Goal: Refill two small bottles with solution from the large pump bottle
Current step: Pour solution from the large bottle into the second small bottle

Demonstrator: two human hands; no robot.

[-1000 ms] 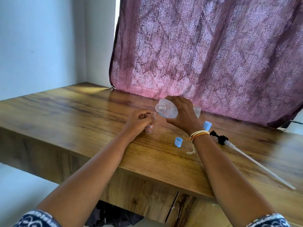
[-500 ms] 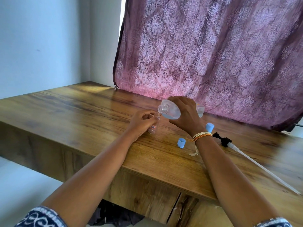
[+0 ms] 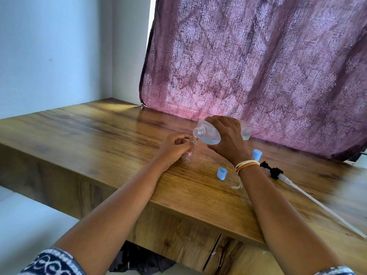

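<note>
On the wooden counter (image 3: pixel 99 133), your left hand (image 3: pixel 174 147) hides most of the small clear bottle (image 3: pixel 187 155) it pinches; your right hand (image 3: pixel 228 139) grips the large clear bottle (image 3: pixel 208 133), tilted, mouth touching the small one's.

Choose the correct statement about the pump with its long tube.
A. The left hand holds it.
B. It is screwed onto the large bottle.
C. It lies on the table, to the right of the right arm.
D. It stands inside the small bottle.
C: the pump with its long tube lies flat on the table, while the large bottle, tilted in the right hand, has an open neck.
</note>
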